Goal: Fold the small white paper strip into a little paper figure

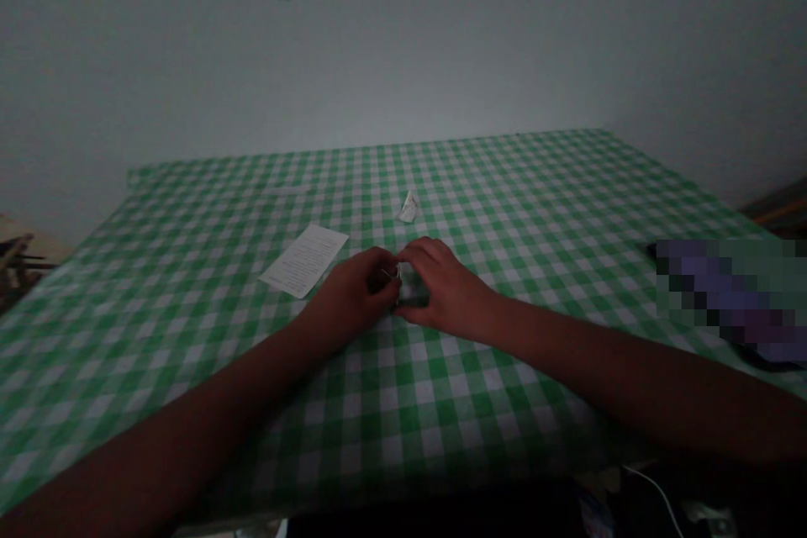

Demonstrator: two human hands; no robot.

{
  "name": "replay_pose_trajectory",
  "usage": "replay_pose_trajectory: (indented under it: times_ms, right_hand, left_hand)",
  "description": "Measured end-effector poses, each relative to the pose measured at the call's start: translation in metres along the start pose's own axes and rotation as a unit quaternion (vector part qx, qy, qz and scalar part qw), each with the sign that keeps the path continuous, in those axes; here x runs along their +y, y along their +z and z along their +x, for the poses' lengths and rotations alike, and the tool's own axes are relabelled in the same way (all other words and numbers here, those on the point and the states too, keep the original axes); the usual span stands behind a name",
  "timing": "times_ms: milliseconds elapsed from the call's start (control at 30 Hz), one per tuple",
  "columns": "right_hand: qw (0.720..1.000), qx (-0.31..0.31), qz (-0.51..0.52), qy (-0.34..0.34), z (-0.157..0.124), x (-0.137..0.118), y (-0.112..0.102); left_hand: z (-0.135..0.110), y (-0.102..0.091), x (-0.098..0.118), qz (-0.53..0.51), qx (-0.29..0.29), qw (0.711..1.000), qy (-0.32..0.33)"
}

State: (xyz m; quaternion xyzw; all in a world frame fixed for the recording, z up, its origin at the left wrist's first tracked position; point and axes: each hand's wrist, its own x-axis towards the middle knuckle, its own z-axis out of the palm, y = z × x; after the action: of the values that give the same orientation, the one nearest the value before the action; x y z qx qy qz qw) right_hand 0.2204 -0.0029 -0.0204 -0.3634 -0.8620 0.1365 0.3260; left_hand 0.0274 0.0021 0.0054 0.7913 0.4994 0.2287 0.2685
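My left hand [354, 290] and my right hand [449, 290] meet above the checked cloth near the middle of the table. Between their fingertips is a small object with a thin pale edge [398, 271], mostly hidden, so its kind does not show. The left fingers are curled round it and closed. Thumb and fingers of my right hand curve into a C, their tips against the same small object. To the left of my hands lies a printed paper sheet [305, 260]. Beyond them is a small crumpled whitish piece [408, 207], perhaps paper or a wrapper.
A green and white checked tablecloth [504, 202] covers the table, which ends at a pale wall [409, 42]. At the right edge lies a dark-rimmed, pixelated flat object [731, 298]. A white cable [659, 492] hangs below the front edge. The room is dim.
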Motion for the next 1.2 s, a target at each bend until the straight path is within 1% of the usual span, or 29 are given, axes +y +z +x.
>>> replay_pose_trajectory:
  times_ms: [200, 333, 433, 533, 667, 833, 1033, 1200]
  right_hand:
    - [1.0, 0.007, -0.001, -0.003, 0.002, 0.002, 0.0]
    - [1.0, 0.001, 0.017, -0.008, 0.002, 0.002, -0.002]
    - [1.0, 0.001, 0.023, -0.014, 0.002, 0.003, -0.003]
    - [0.999, 0.011, 0.03, -0.017, 0.001, 0.004, -0.004]
    - [0.999, -0.001, 0.031, -0.013, 0.001, 0.005, -0.007]
    - [0.999, -0.003, 0.026, -0.02, 0.0, 0.005, -0.01]
    - [0.998, 0.03, 0.046, -0.025, -0.002, 0.005, -0.01]
    - [0.995, 0.035, 0.094, 0.013, -0.002, 0.002, -0.014]
  left_hand:
    - [0.001, 0.001, 0.002, -0.006, -0.007, 1.0, -0.004]
    - [0.002, 0.001, -0.002, -0.011, -0.004, 1.0, 0.0]
    - [0.002, 0.001, -0.005, -0.017, -0.015, 1.0, 0.012]
    - [0.001, -0.001, -0.008, -0.025, -0.03, 0.999, 0.03]
    - [-0.001, -0.006, -0.012, -0.002, -0.051, 0.996, 0.076]
    - [-0.001, -0.007, -0.016, 0.055, -0.047, 0.991, 0.116]
    - [0.0, -0.008, -0.014, 0.056, -0.049, 0.992, 0.103]
    - [-0.001, -0.011, -0.01, 0.019, -0.04, 0.994, 0.102]
